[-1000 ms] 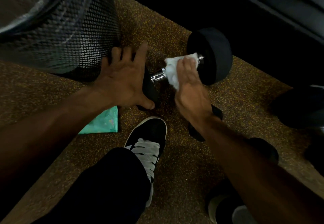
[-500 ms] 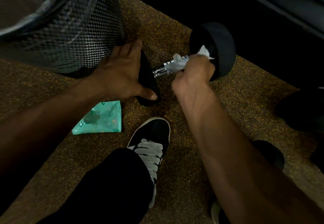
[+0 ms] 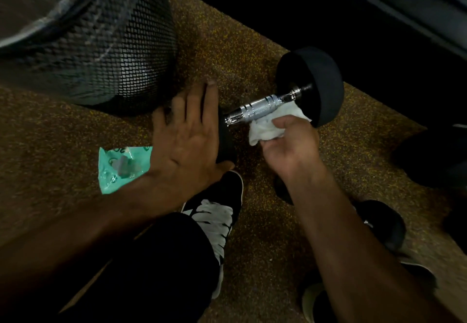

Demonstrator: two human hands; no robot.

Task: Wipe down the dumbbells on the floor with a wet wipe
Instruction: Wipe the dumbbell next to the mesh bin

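Observation:
A black dumbbell [image 3: 313,87] with a chrome handle lies on the speckled rubber floor, its far head up right. My left hand [image 3: 184,135] rests flat with straight fingers on the near head, most of which it hides. My right hand [image 3: 290,145] grips a crumpled white wet wipe [image 3: 270,125] and holds it against the underside of the handle, close to the far head. The top of the handle is bare and shiny.
A black mesh bin [image 3: 88,44] with a plastic liner stands at the upper left. A teal wipe packet [image 3: 121,166] lies left of my shoe [image 3: 217,209]. More dark dumbbells [image 3: 384,221] lie at the right. A dark bench frame [image 3: 379,1] runs along the back.
My right hand has slid the wipe from over the handle to its underside, uncovering the chrome. My left hand stays on the near head.

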